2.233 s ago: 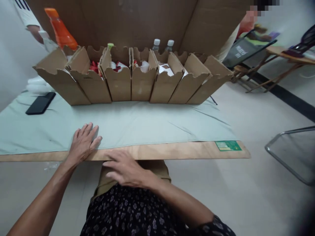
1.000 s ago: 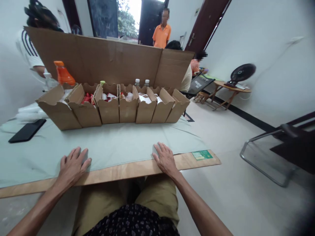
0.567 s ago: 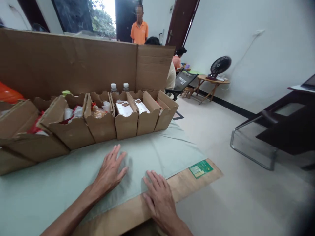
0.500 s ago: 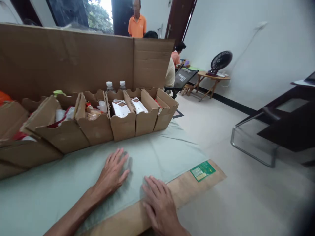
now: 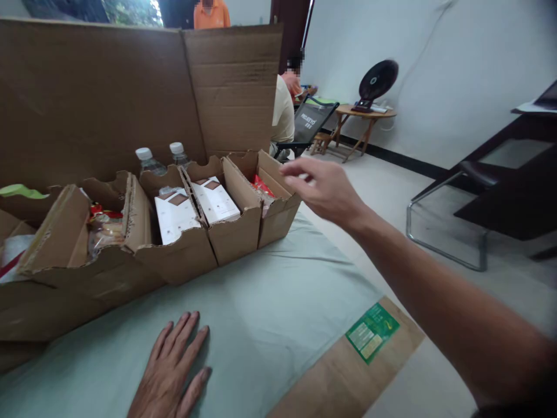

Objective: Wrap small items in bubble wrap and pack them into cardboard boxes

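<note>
Beside one red packet [image 5: 263, 187], right hand's grip [image 5: 328, 188] gapes; left hand [image 5: 166, 376] spreads before two white boxes [image 5: 177, 217].

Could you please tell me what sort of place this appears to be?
Probably an indoor shared workroom, though I cannot be sure: open cardboard boxes line a cloth-covered table, a fan sits on a small wooden table, and a person in an orange shirt is beyond.

The left hand [image 5: 167, 380] has slender fingers [image 5: 195, 346] with creased knuckles; behind the right hand [image 5: 326, 187], a bare forearm [image 5: 429, 287] meets a dark sleeve [image 5: 500, 411].
</note>
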{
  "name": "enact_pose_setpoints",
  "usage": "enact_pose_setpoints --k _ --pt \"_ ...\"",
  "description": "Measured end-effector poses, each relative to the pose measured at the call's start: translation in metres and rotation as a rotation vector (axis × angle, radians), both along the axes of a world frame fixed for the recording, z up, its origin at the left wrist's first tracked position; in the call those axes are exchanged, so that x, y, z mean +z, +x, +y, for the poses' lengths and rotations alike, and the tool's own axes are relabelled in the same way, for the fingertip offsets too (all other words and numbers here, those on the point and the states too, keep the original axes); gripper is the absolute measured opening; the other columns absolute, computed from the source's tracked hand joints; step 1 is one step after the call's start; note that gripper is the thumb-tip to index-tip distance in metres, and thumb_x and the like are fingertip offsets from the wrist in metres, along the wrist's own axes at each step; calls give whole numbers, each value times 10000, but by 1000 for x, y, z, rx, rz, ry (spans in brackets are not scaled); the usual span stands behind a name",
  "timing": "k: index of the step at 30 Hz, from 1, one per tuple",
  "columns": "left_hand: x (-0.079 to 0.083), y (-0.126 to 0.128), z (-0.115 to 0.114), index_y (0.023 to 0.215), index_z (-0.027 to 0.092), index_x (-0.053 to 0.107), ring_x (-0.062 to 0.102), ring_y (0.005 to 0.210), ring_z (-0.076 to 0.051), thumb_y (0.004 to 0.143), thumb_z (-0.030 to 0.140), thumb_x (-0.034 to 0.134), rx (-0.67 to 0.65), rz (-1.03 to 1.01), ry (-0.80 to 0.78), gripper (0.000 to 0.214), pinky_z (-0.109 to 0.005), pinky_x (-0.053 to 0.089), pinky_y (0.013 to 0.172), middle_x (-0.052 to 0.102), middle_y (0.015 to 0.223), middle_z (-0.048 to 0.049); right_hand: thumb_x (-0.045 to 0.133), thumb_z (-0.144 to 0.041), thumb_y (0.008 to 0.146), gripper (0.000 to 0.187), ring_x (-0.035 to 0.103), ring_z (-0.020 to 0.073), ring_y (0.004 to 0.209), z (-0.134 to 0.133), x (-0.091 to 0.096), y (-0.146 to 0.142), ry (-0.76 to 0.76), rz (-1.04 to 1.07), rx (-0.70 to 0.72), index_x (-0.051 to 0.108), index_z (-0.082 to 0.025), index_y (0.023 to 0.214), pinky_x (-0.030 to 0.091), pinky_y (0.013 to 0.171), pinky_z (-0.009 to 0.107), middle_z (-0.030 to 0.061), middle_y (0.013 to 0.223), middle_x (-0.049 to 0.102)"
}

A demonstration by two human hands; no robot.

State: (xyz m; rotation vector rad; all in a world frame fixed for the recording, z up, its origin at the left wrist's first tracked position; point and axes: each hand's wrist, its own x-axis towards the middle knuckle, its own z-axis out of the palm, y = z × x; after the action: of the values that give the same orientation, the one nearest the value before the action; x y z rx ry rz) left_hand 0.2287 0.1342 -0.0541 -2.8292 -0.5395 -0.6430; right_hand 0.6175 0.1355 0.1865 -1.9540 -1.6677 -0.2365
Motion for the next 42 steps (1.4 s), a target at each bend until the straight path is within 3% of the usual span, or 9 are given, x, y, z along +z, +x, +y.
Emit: enact_pose_setpoints --k 3,5,7,12,17,23,29,36,42 --pt "-4 -1 5 1633 259 334 567 1382 -294 959 408 539 -7 -3 4 719 -456 520 1040 553 1560 -96 592 -142 906 259 711 182 916 59 24 8 -499 -185 142 782 -121 1079 517 840 291 29 987 785" --pt "-4 -1 8 1642 270 311 591 1354 -298 960 410 524 -10 2 4 728 -468 546 1003 576 1539 -89 685 -188 869 226 716 181 859 80 21 6 -818 -258 202 796 -139 1059 523 801 290 8 912 782" --pt "-3 0 9 1644 267 302 593 1351 -297 966 417 508 -10 8 13 724 -475 554 989 580 1535 -90 734 -251 849 272 725 186 878 88 8 0 -953 -302 174 792 -132 1086 528 815 298 17 924 784" --pt "3 4 6 1613 221 367 545 1401 -283 973 410 515 0 4 28 683 -467 527 1022 550 1559 -111 767 -312 827 361 743 264 1011 91 -26 -10 -899 -298 9 785 -112 1127 556 881 349 120 1077 789" --pt "1 3 2 1564 235 456 514 1434 -283 967 391 561 25 -23 -20 626 -453 474 1110 519 1589 -98 780 -302 811 331 732 336 1095 94 -37 -10 -794 -292 -60 789 -162 1111 574 903 388 165 1109 788" --pt "-5 0 -1 1538 282 494 521 1434 -277 976 371 562 34 -87 -116 574 -459 436 1173 521 1590 -78 731 -295 844 330 731 308 1113 79 -28 -6 -714 -341 -71 784 -155 1138 554 894 329 172 1120 790" --pt "-8 0 -2 1519 282 512 526 1427 -267 989 368 542 29 -132 -102 538 -451 442 1163 527 1587 -68 533 -175 942 380 703 292 1175 70 -6 2 -643 -393 -155 742 -174 1259 546 869 344 155 1232 757" --pt "-4 1 1 1504 249 528 537 1410 -255 984 389 549 8 -97 6 539 -415 484 1086 549 1566 -76 779 -150 733 232 758 259 906 69 -13 17 -818 -409 -83 819 -101 957 548 738 289 136 936 807" --pt "-4 1 5 1582 244 426 574 1373 -270 971 390 534 -4 -62 58 638 -435 519 1033 570 1545 -98 614 -197 921 353 714 247 1133 84 -7 20 -657 -381 22 737 -151 1249 522 882 297 126 1221 765"
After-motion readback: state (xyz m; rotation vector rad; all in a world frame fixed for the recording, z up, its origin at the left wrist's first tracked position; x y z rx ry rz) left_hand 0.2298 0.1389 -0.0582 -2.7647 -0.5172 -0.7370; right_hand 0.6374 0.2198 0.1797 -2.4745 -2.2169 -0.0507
